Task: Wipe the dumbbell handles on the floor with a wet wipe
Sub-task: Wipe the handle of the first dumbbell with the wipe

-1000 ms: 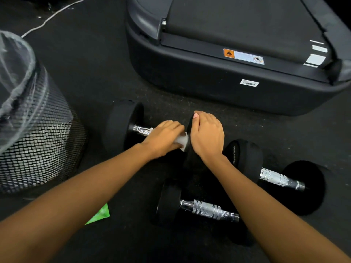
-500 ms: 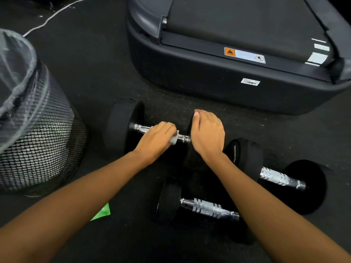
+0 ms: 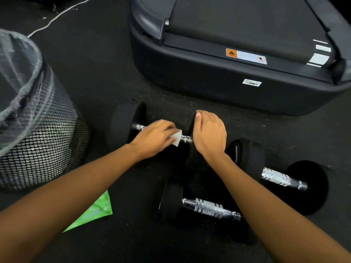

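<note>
1. Middle of the frame: the left hand (image 3: pixel 155 138) is curled over the chrome handle (image 3: pixel 185 138) of the far dumbbell (image 3: pixel 126 124), fingers closed on a white wet wipe (image 3: pixel 176 139) pressed against the bar. The hand looks a little blurred.
2. Just to its right, the right hand (image 3: pixel 209 134) lies palm-down over that dumbbell's right weight head, fingers together and wrapped round the top edge, thumb pointing to the top of the frame.
3. A short stretch of bare handle shows between the wipe and the right hand, and another bit at the left by the black head.
4. Lower centre: a second dumbbell (image 3: pixel 209 207) lies on the black floor (image 3: pixel 106 73), its ribbed chrome bar uncovered; the right forearm crosses over its right end.
5. Right of centre: a third dumbbell (image 3: pixel 281 179), also bare-handled, with both black heads in sight.
6. Left edge: a black mesh bin (image 3: pixel 43 137) with a clear liner.
7. Lower left: a green packet (image 3: pixel 95 211) on the floor, partly under the left forearm.
8. Upper right: the dark base of a treadmill (image 3: pixel 228 88) with an orange warning label.
</note>
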`<state>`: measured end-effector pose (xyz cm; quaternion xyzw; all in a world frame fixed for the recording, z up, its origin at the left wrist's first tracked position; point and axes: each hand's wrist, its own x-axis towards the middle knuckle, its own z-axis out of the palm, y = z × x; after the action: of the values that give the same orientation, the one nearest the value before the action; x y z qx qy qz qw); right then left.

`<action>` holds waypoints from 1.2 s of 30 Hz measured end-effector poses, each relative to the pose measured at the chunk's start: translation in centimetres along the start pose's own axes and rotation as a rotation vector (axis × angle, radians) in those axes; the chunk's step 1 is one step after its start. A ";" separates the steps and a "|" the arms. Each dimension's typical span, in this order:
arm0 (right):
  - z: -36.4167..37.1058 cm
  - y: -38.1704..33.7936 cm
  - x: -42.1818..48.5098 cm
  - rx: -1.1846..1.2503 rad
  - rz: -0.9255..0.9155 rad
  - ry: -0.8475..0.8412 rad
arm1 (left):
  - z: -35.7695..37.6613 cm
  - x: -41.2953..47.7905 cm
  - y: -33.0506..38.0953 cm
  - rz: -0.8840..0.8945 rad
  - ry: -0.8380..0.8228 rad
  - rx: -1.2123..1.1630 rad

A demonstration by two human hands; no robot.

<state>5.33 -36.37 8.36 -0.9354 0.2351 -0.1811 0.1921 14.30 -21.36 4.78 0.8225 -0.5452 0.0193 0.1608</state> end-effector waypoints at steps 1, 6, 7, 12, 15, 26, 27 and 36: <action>0.0 0.0 0.0 0.000 0.001 0.001 | -0.2 -0.1 -0.3 -0.039 -0.017 0.011; 0.0 -0.1 0.1 0.003 0.006 0.002 | 0.3 1.8 1.0 -0.265 -0.131 -0.072; 0.0 -0.1 0.1 0.004 0.006 0.001 | 0.5 2.5 1.3 -0.298 -0.155 -0.063; -0.1 -0.1 0.0 -0.002 -0.006 0.008 | 1.1 3.6 2.6 -0.189 -0.211 -0.034; 0.0 -0.1 0.0 -0.003 -0.009 0.010 | 0.7 3.0 1.5 -0.186 -0.222 -0.067; -0.1 -0.2 0.1 0.007 0.001 0.011 | 0.6 4.1 2.1 -0.207 -0.327 -0.091; 0.0 -0.1 0.1 0.006 0.002 0.011 | 0.6 4.0 1.7 -0.206 -0.335 -0.130; 0.0 -0.1 0.2 0.003 -0.004 0.003 | -0.5 5.2 2.7 -0.211 -0.472 -0.006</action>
<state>5.50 -36.38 8.42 -0.9353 0.2332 -0.1831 0.1930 14.05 -26.81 6.96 0.8560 -0.4791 -0.1916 0.0330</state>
